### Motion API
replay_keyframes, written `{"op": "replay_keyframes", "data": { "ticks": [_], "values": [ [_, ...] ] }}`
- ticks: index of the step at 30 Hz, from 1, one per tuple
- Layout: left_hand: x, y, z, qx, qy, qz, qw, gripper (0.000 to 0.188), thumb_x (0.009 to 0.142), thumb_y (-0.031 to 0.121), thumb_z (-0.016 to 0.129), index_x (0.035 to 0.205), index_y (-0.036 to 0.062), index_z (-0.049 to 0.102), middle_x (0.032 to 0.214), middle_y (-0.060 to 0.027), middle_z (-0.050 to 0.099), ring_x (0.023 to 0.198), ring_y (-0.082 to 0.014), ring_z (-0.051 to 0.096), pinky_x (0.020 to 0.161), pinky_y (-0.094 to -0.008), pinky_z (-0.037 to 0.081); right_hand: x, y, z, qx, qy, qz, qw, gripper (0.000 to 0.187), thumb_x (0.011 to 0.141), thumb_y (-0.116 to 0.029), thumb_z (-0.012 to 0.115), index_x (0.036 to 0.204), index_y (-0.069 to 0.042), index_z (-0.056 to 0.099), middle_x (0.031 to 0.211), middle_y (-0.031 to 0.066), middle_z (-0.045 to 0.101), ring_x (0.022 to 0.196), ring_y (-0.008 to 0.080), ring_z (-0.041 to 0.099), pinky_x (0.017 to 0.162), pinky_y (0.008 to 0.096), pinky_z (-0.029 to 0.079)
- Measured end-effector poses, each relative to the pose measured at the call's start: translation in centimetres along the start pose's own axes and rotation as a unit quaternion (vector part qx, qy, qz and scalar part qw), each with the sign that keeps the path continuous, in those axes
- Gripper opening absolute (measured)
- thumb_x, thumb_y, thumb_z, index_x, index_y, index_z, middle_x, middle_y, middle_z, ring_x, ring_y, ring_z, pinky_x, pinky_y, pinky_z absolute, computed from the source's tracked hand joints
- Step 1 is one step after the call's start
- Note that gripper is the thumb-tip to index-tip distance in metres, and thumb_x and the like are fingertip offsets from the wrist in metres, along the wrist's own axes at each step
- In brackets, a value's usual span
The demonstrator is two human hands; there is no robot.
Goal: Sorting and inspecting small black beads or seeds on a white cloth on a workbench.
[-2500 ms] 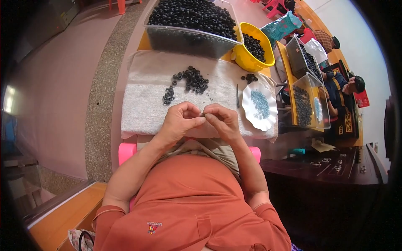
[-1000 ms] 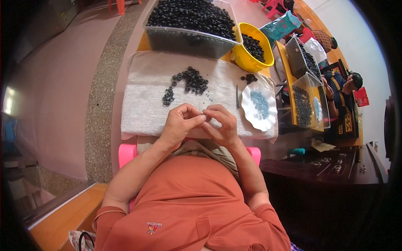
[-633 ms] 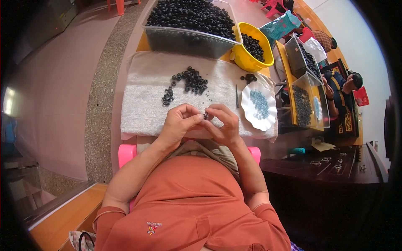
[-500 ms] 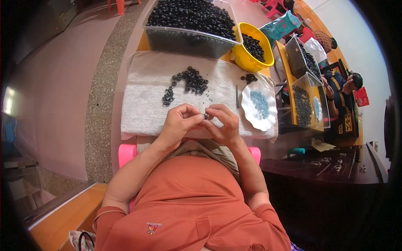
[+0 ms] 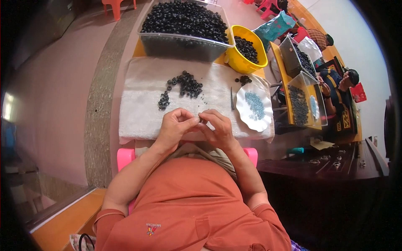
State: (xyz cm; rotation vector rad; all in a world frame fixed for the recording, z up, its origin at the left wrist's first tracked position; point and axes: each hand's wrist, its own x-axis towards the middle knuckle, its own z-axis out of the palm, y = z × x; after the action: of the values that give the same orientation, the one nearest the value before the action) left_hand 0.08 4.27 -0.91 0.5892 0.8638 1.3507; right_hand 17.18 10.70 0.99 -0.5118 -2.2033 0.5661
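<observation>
Over the near part of a white towel (image 5: 140, 100), my left hand (image 5: 173, 127) and my right hand (image 5: 218, 130) meet at the fingertips. Thumb and fingers of both are pinched on a small black ring-shaped piece (image 5: 200, 120), mostly covered by the fingers. Just beyond lies a loose pile of black ring-shaped pieces (image 5: 190, 85), with a smaller heap (image 5: 163, 101) at its left. To the right are thin dark tweezers (image 5: 232, 98) and a white scalloped plate (image 5: 260, 125) holding tiny light-blue bits (image 5: 254, 105). A few dark pieces (image 5: 243, 80) sit above the plate.
A clear plastic bin (image 5: 184, 52) full of black pieces stands at the far side, beside a yellow basin (image 5: 240, 62) with more. At the right, another person (image 5: 333, 85) sits by clear bins (image 5: 307, 75) on a second table. A pink stool (image 5: 124, 158) shows below the towel.
The whole view has shifted slightly, so the towel and bins appear a little left. Both hands keep their pinch, and the fingers now cover more of the black ring-shaped piece.
</observation>
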Motion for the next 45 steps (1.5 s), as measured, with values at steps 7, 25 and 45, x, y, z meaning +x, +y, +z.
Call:
{"op": "replay_keyframes", "data": {
  "ticks": [7,25,45],
  "values": [
    [-0.5,1.1,1.1,0.028,0.012,0.007,1.0,0.009,0.088,0.008,0.069,0.09,0.0052,0.06,0.081,-0.0014,0.066,0.07,-0.0051,0.061,0.062,-0.0178,0.049,0.1,-0.5,0.0,0.043,-0.014,0.068,0.997,0.034,0.074,0.003,0.075,0.105,0.001,0.062,0.094,0.0133,0.065,0.073,0.0205,0.065,0.065,0.0298,0.052],
    [-0.6,0.8,0.8,0.014,0.004,-0.023,1.0,0.014,0.088,0.012,0.071,0.094,0.0019,0.062,0.094,-0.0059,0.066,0.079,-0.009,0.061,0.072,-0.0232,0.053,0.1,-0.3,-1.7,0.075,-0.04,0.178,0.98,0.029,0.081,-0.003,0.072,0.107,0.001,0.062,0.09,0.012,0.063,0.076,0.0186,0.064,0.066,0.0297,0.053],
    [-0.2,0.0,0.3,0.002,0.011,-0.022,1.0,0.012,0.09,0.011,0.069,0.092,0.0033,0.061,0.097,-0.0074,0.065,0.081,-0.0115,0.063,0.074,-0.0268,0.056,11.2,11.3,-16.2,-0.221,-0.022,0.205,0.953,0.033,0.08,-0.008,0.074,0.11,0.003,0.067,0.093,0.0099,0.068,0.075,0.0151,0.065,0.07,0.0283,0.053]
  ]
}}
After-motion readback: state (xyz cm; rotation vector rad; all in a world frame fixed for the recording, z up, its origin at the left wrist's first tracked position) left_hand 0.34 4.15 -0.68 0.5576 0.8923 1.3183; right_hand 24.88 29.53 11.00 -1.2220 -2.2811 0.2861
